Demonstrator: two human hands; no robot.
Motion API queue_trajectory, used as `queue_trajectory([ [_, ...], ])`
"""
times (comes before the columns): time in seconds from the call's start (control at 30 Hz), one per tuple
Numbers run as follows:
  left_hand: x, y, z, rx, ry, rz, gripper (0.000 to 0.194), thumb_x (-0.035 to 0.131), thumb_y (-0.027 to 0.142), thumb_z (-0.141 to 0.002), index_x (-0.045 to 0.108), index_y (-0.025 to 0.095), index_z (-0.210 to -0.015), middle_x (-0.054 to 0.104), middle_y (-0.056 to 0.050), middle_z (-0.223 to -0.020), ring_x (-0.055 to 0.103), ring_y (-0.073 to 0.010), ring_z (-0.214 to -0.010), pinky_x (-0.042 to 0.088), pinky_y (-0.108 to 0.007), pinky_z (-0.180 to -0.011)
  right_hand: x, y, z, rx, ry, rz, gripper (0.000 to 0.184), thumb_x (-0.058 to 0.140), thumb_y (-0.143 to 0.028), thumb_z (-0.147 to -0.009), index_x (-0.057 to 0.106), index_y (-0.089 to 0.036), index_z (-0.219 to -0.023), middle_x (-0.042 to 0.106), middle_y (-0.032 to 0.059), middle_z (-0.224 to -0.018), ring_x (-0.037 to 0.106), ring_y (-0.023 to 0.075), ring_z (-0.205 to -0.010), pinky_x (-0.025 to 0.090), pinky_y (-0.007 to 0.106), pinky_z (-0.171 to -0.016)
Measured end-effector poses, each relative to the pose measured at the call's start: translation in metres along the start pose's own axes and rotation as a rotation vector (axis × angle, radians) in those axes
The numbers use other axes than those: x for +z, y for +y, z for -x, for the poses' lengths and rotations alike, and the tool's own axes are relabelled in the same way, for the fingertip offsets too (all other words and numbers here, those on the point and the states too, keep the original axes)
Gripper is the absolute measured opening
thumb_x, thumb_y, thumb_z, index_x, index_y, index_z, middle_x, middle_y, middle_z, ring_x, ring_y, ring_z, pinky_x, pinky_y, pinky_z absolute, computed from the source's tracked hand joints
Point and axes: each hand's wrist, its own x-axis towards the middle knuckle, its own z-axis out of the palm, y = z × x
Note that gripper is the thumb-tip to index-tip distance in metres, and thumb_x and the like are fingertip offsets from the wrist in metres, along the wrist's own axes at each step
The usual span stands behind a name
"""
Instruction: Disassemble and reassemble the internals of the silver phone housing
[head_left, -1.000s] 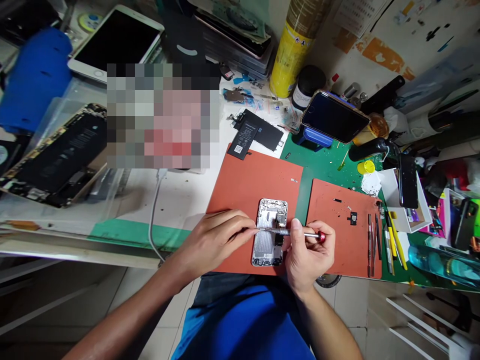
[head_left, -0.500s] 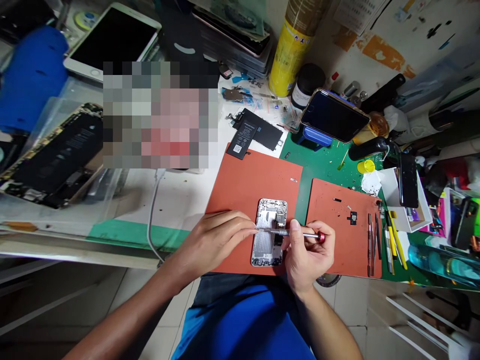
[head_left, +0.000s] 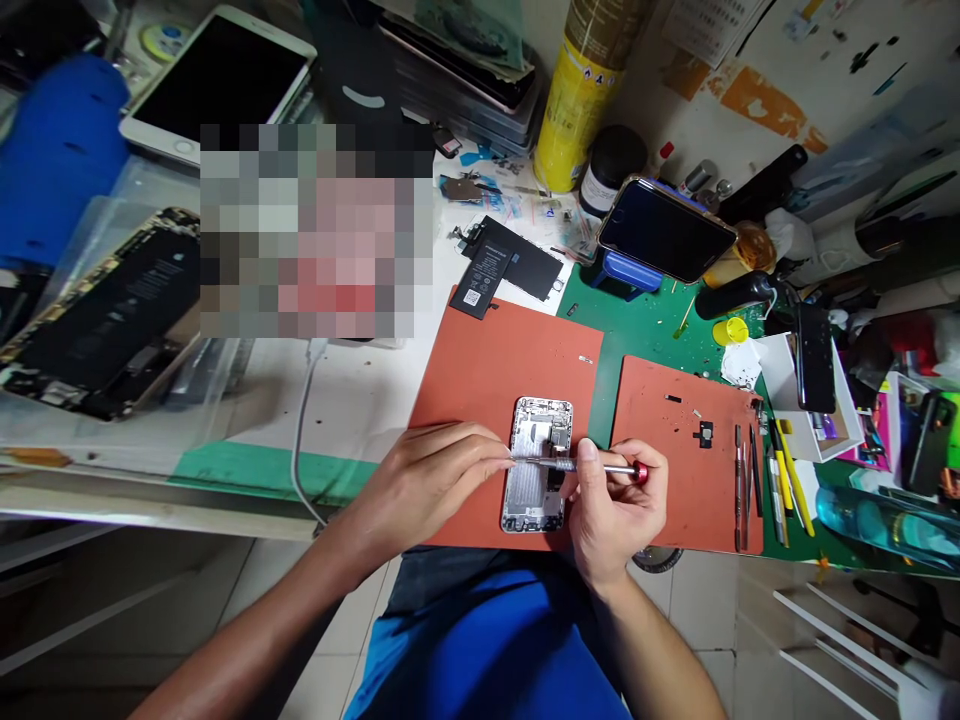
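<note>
An opened phone housing (head_left: 534, 505) with bare metal and small parts inside lies on the orange-red mat (head_left: 517, 350). My right hand (head_left: 619, 505) grips a slim metal screwdriver (head_left: 619, 469) with a red end cap, held almost level across the housing and pointing left. At the screwdriver's tip, the fingers of my left hand (head_left: 442, 470) are pinched together beside the housing's left edge. Something tiny may be between those fingertips; I cannot make it out. A black phone battery (head_left: 482, 280) rests at the mat's upper left corner, overlapping a dark flat plate (head_left: 538, 272).
On the right, a second orange-red mat (head_left: 660, 500) bears small loose parts, tweezers (head_left: 739, 490) and yellow-handled tools (head_left: 795, 480). Behind stand a phone on a blue holder (head_left: 634, 272) and a yellow spray can (head_left: 566, 120). Another opened phone (head_left: 105, 310) and a white cable (head_left: 300, 420) are leftward.
The whole view has shifted very slightly. Both hands, the screwdriver and the phone housing keep the same arrangement.
</note>
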Motion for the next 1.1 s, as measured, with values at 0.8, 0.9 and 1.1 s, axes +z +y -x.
queue_trajectory([
  [0.8, -0.0012, -0.0003, 0.0012, -0.003, -0.010, -0.020, 0.010, 0.064, 0.020, -0.107, 0.070, 0.021, -0.099, 0.077, 0.003, -0.090, 0.073, -0.0100, -0.078, 0.057, -0.022, -0.072, -0.0017, 0.0013, 0.0008, -0.085, -0.045, 0.039, 0.030, 0.081, -0.028, -0.097, 0.053, -0.027, -0.109, 0.066, -0.0109, -0.066, 0.064, 0.0101, -0.045, 0.058, 0.022, -0.049],
  [0.9, -0.0006, -0.0002, 0.0012, -0.003, -0.014, -0.020, 0.008, 0.066, 0.021, -0.106, 0.069, 0.021, -0.098, 0.076, 0.003, -0.088, 0.069, -0.0088, -0.074, 0.053, -0.021, -0.067, -0.0011, 0.0011, -0.0006, -0.061, -0.055, 0.032, 0.030, 0.080, -0.030, -0.098, 0.052, -0.026, -0.109, 0.064, -0.0113, -0.065, 0.062, 0.0098, -0.044, 0.056, 0.022, -0.047],
  [1.1, -0.0021, 0.0027, 0.0014, -0.051, -0.026, 0.003, 0.009, 0.069, 0.028, -0.105, 0.070, 0.020, -0.100, 0.074, 0.003, -0.087, 0.064, -0.0085, -0.068, 0.050, -0.021, -0.062, 0.0000, 0.0011, -0.0005, -0.016, -0.056, 0.017, 0.032, 0.080, -0.033, -0.098, 0.050, -0.027, -0.108, 0.062, -0.0124, -0.063, 0.059, 0.0094, -0.042, 0.053, 0.023, -0.046],
])
